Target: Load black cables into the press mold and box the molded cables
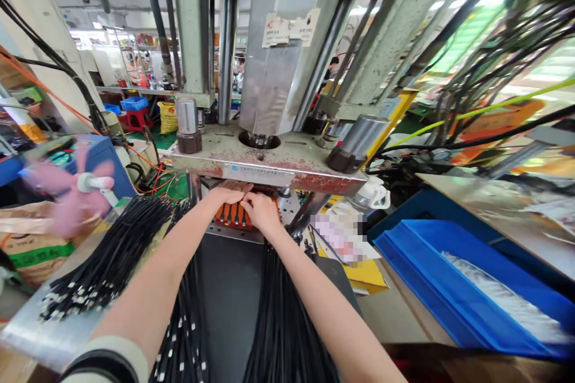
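Observation:
Both hands are close together over an orange mould block (pixel 233 215) inside the press. Black cable ends (pixel 228 214) lie side by side in its slots. My left hand (pixel 230 194) reaches across the back of the mould, its fingers together and partly hidden. Touching or almost touching it, my right hand (pixel 261 210) has its fingers bent in a pinch at the mould's upper edge. Whatever lies between the fingertips is too small to make out. Below my right wrist, a bundle of black cables (pixel 283 317) hangs over the dark work surface (pixel 231 287).
The press plate (pixel 309 170) sits just above my hands, with steel columns around it. More black cables with light tips (pixel 117 239) lie on the left bench. A pink fan (pixel 74 185) stands at left. A blue tray (pixel 404 251) and yellow box (pixel 366 275) are at right.

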The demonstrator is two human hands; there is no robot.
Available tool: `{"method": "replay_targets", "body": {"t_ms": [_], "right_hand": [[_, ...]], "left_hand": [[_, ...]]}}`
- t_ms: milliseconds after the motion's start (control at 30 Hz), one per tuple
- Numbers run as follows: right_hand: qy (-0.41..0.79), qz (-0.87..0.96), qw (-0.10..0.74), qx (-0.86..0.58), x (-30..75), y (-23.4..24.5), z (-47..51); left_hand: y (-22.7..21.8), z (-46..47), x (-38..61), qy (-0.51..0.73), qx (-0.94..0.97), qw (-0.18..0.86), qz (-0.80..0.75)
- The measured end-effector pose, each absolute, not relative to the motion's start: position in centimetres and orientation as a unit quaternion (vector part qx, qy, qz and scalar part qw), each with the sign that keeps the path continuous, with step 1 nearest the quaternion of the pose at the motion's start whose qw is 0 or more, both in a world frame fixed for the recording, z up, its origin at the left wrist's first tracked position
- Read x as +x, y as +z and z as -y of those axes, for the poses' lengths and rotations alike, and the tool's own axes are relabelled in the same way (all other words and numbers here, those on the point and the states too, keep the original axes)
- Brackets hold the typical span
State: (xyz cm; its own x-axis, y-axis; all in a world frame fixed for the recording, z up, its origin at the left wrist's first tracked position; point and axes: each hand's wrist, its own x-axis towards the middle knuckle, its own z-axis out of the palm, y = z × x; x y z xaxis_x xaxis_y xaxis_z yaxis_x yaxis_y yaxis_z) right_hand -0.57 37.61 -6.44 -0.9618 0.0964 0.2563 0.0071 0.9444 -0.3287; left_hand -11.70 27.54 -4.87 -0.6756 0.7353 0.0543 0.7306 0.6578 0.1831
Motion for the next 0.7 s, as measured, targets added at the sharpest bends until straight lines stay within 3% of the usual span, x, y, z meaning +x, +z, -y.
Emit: {"method": "replay_targets", "body": {"t_ms": [133,233,300,400,467,633,700], "right_hand": [[0.195,0.965,0.175,0.007,2.3,-7.0,-39.5],[0.152,0.969,0.186,-0.063,7.3,-8.9,-42.2],[0.083,0.981,0.096,-0.148,10.5,-10.4,-43.4],[0.053,0.984,-0.059,-0.159,13.1,-12.1,-43.8],[0.080,0.984,-0.086,-0.131,13.4,-12.5,-43.6],[0.138,0.980,0.008,-0.144,13.4,-11.4,-43.5],[0.172,0.977,0.062,-0.113,13.6,-10.4,-43.0]], "left_hand": [[-5.2,-24.4,-9.7,0.095,0.427,0.021,-0.899],[-6.6,-19.4,-5.8,0.133,0.410,-0.072,-0.900],[-7.9,-16.6,-3.0,0.103,0.308,-0.109,-0.940],[-9.7,-14.6,-0.1,0.008,0.204,-0.063,-0.977],[-10.5,-14.6,0.4,-0.004,0.192,-0.024,-0.981],[-9.4,-14.9,-0.6,0.053,0.215,-0.004,-0.975],[-8.0,-14.9,-0.6,0.136,0.254,-0.005,-0.958]]}}
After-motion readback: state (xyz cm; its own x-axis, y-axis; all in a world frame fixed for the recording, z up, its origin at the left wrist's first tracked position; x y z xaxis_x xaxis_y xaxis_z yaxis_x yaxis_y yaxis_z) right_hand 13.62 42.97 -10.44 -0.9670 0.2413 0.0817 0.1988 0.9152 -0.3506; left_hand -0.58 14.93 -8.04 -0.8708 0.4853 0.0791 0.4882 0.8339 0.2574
